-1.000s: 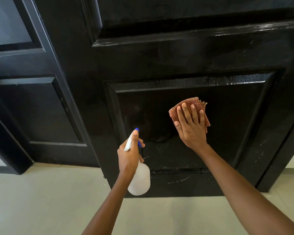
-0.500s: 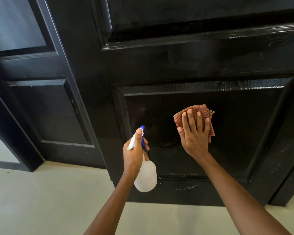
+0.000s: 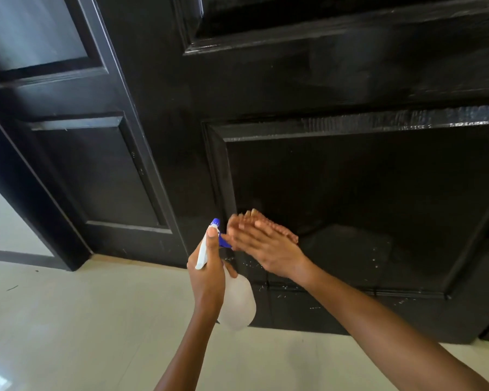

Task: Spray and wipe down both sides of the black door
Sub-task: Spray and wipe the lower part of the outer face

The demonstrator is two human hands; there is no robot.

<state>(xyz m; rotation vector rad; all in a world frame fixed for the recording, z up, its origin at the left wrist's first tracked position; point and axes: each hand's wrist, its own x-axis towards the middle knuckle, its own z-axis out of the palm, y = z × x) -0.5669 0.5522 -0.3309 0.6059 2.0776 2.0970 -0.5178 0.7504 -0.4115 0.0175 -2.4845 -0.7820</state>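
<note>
Pale floor (image 3: 68, 320) is seen at left below the glossy, droplet-flecked black door (image 3: 336, 179). A spray bottle (image 3: 236, 301) is gripped by the left hand (image 3: 208, 273); a checked cloth (image 3: 290, 235) is pressed flat, blurred, at the lower panel's left edge by the right hand (image 3: 268, 246), fingers straight.

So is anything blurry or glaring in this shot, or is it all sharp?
Head view: the right hand and the cloth under it are smeared by motion blur; the left hand and spray bottle are sharper. Glare streaks the door's glossy panel edges, and the wide lens bends its straight lines.
</note>
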